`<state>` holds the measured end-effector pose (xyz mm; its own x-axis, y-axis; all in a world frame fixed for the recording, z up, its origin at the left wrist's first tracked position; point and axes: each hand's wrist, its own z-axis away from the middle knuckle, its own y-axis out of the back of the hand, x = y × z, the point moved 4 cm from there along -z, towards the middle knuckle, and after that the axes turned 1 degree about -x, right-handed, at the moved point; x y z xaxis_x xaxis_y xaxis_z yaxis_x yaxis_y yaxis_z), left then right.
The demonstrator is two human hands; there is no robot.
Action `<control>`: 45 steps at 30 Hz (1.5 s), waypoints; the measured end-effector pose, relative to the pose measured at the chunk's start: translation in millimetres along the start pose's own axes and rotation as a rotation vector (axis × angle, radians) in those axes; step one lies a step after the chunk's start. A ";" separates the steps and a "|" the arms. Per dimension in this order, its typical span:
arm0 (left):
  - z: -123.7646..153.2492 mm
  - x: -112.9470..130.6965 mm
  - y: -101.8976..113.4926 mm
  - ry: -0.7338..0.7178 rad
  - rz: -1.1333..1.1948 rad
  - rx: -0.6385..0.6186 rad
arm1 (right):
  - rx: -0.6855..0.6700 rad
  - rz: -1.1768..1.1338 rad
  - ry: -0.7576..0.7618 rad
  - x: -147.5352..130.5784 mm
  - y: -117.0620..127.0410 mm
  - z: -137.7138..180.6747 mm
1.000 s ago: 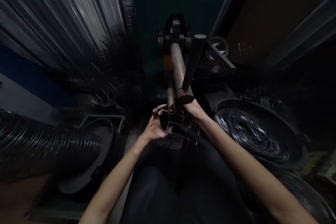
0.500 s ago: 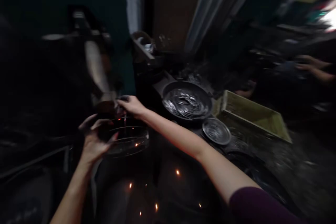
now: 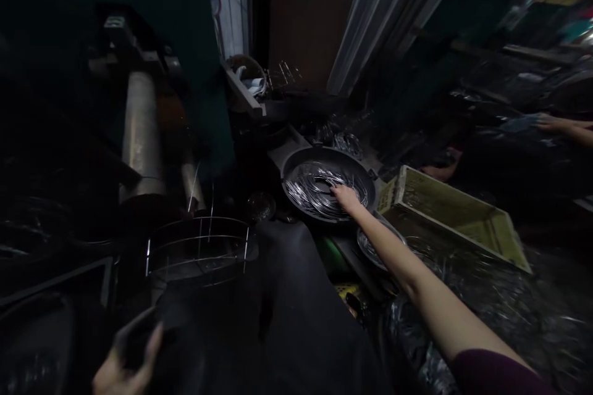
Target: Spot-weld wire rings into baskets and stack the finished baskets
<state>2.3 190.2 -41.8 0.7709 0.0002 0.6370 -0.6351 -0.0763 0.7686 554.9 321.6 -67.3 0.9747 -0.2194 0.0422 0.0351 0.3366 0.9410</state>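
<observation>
My right hand (image 3: 345,196) reaches into a round dark pan (image 3: 365,180) full of thin shiny wire pieces (image 3: 310,188), fingers down among the wires. My left hand (image 3: 123,367) is low at the bottom left, curled round a dark object I cannot make out. A round wire cage (image 3: 199,247) sits at the end of the machine's grey metal arm (image 3: 139,129).
A green machine body (image 3: 194,43) stands behind the arm. A smaller dish of wires (image 3: 370,247) and a yellowish open box (image 3: 454,213) lie right of the pan. Another person's hand (image 3: 551,122) shows at the far right. Dark cloth covers my lap.
My right hand left the wire cage and moved right into the pan of wires. My left hand dropped away from the cage to the bottom left. The sparks have stopped.
</observation>
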 end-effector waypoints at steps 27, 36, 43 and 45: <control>-104.7 308.4 -135.6 0.101 1.220 -0.578 | -0.005 -1.276 0.398 -116.9 50.2 143.2; -51.2 141.0 38.0 -0.357 0.310 -0.023 | -0.036 -1.387 0.494 -198.4 88.8 115.6; -114.9 93.4 2.4 -0.474 0.233 -0.066 | -0.218 -1.757 0.355 -286.0 99.2 66.0; -117.4 94.0 -6.1 -0.495 0.361 0.017 | -0.250 -1.783 0.348 -300.4 95.7 60.1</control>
<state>73.0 307.7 20.3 0.4410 -0.4921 0.7506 -0.8627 -0.0016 0.5058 252.2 364.7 30.2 -0.2613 -0.2603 -0.9295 0.9562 0.0619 -0.2862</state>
